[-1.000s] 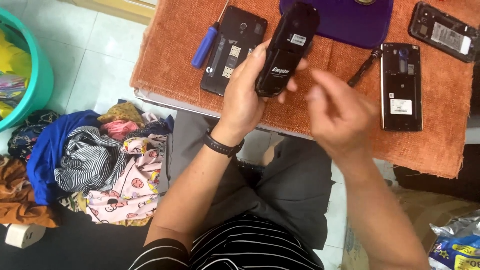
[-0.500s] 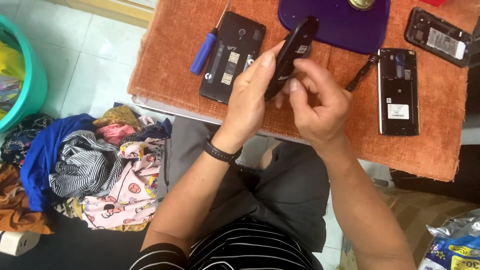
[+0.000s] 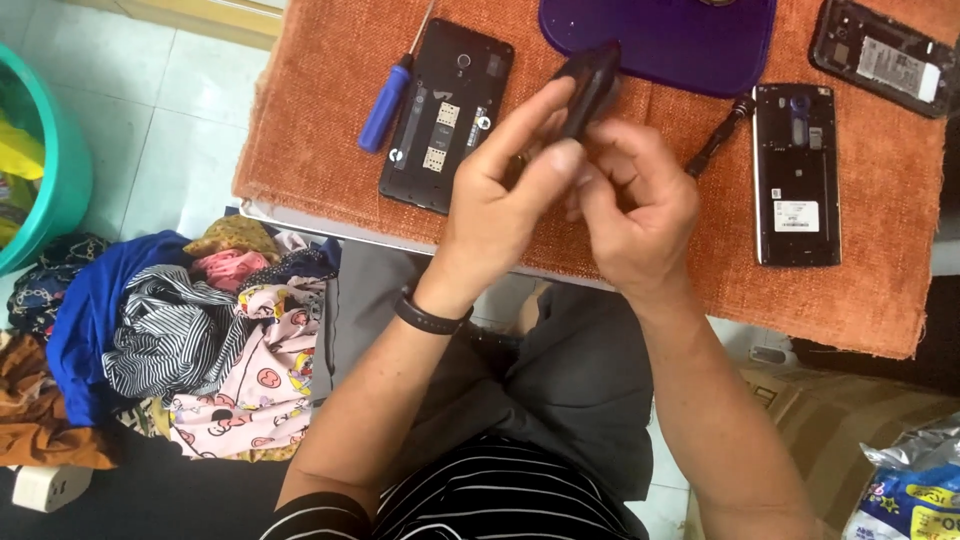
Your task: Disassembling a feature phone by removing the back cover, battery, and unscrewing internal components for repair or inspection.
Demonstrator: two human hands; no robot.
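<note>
Now, black phone (image 3: 590, 85) pinched between fingers (image 3: 545, 160)

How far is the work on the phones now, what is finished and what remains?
Done: three phones lie open-backed on the orange cloth, left, right and far right. In hand: left hand and right hand grip a black battery. Left: none has a cover on; the screwdriver lies unused.

A blue screwdriver (image 3: 385, 103) lies beside an opened phone (image 3: 446, 115) on orange cloth (image 3: 320, 120).
</note>
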